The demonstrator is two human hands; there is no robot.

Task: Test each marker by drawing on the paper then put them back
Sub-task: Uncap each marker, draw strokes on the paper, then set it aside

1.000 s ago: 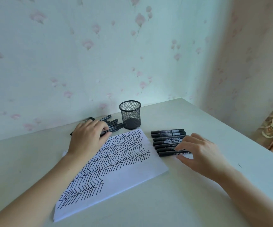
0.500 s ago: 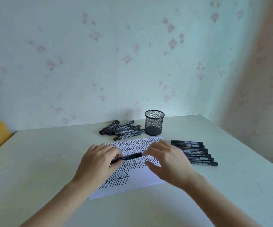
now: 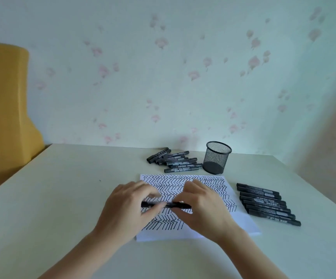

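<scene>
A pale table [image 3: 62, 198] fills the lower part of the view, its far edge against a wall papered with faint pink flowers [image 3: 183, 77], and a yellow chair back [image 3: 4, 109] stands beyond its far left corner. A sheet of paper [image 3: 241, 222] lies in the middle of the table, covered over most of its face with rows of black zigzag strokes, with a bare strip along its near edge. Above the paper both hands hold one black marker [image 3: 166, 205] level and crosswise: the left hand [image 3: 126, 208] grips its left part with curled fingers and thumb, and the right hand [image 3: 203, 206] pinches its right part the same way, the two hands close together. A black mesh pen cup [image 3: 217, 158] stands upright near the far edge, just beyond the paper's far right corner. Left of the cup lies a loose heap of black markers [image 3: 175, 162]. Toward the right edge, beside the paper, a tidy row of black markers [image 3: 268, 204] lies side by side.
</scene>
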